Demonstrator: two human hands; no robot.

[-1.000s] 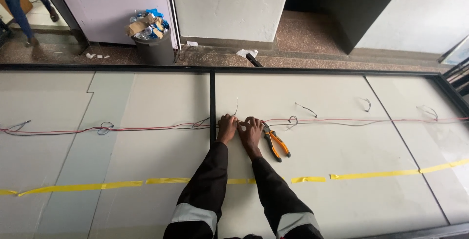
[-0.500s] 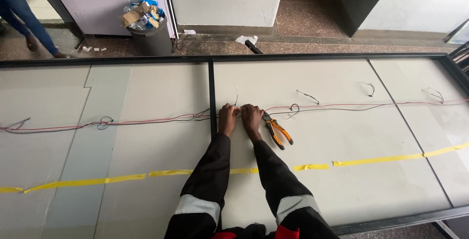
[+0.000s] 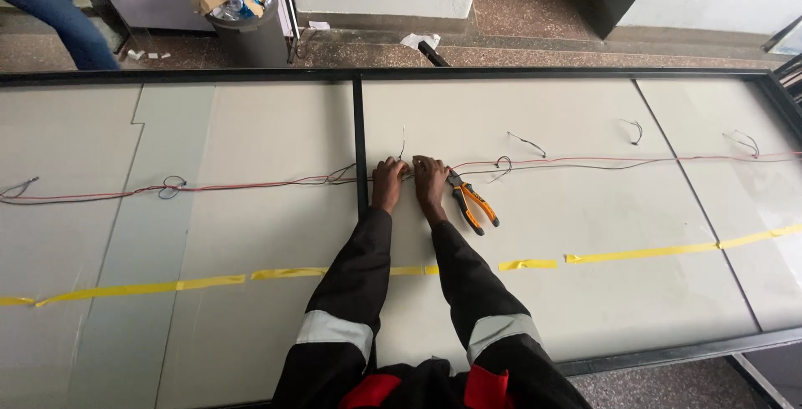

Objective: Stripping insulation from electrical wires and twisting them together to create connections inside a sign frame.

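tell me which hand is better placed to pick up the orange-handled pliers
Right, most likely. The right hand rests on the red and black wires directly beside the orange-handled pliers; the left hand lies farther off, across the right.

Hidden under the left hand (image 3: 389, 180) and the right hand (image 3: 429, 178): the stretch of red and black wires (image 3: 251, 183) between them, with fingertips too small to tell whether pinching or only resting there. Cut off by the left and right edges: the wires, the strip of yellow tape (image 3: 643, 252) and the framed panel (image 3: 551, 309), whose near left corner drops below the bottom edge. Cut at the far left by the top edge: a bystander's legs in blue trousers (image 3: 58, 8); too small to make out: the scraps in the dark bin (image 3: 246, 33).
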